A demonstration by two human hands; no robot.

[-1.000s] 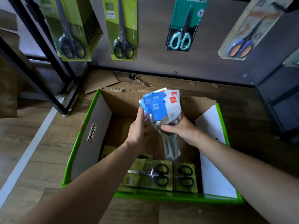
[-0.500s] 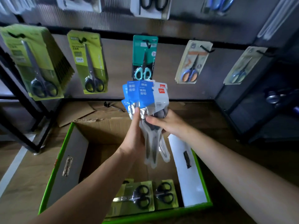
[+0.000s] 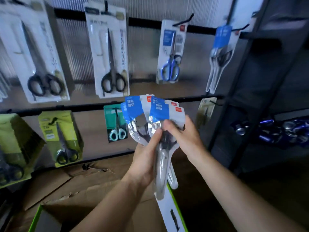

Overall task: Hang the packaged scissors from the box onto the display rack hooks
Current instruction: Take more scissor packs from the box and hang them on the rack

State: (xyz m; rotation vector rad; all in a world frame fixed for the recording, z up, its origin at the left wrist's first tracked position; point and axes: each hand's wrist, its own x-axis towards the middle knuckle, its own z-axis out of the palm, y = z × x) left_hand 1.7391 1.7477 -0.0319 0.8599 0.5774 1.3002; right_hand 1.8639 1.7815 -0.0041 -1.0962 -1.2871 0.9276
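Glossy clear-plastic scissor packs (image 3: 151,118), matt brown cardboard box (image 3: 93,196), black metal rack (image 3: 237,101)

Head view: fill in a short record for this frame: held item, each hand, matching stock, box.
Held item: fanned bundle of blue-and-white carded scissors packs, raised in front of the dark display rack
Left hand: grips the bundle from its left side
Right hand: grips the bundle from its right side
Matching stock: same blue-carded packs hanging at upper right
Box: green-edged cardboard box, open, below the hands
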